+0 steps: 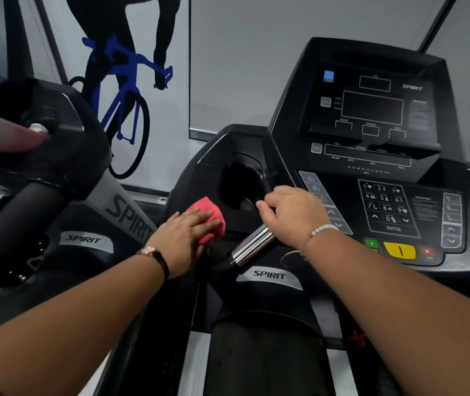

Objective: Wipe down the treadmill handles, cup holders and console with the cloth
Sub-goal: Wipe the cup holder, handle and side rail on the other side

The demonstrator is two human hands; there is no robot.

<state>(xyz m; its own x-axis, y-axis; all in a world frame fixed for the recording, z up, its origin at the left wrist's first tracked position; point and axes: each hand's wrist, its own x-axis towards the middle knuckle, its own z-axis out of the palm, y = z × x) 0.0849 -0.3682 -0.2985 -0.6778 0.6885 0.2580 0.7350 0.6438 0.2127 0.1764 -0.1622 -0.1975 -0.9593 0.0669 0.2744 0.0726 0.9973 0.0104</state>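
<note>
Left hand [189, 227]: flat, fingers extended and together, palm pressing a folded pink cloth [212, 221] onto the black plastic housing just left of the cup holder [241, 184]. Cloth looks soft and nappy, bunched into a rough block; its far edge sticks out beyond the fingertips. A slim watch [153, 252] with a dark strap sits on this wrist.

Right hand [291, 214]: curled closed around the upper end of a handle [252, 247], a ribbed, shiny metal cylinder that emerges below the fist and ends in a black socket. A bracelet [321, 230] of small pale beads circles this wrist.

Cup holder: deep oval well, glossy black moulded plastic, set between the two hands and slightly beyond them.

Console [371, 115]: to the right, matte black, angled panel with dark rectangular display windows, unlit. Below it a flat keypad [385, 207] with white numerals and "ENTER"; further down, a green button, a yellow key [401, 250] and a red button in a row.

Far left: a second black machine [56, 155], blurred. Wall behind shows a cyclist mural [125, 81] with a blue bicycle.
</note>
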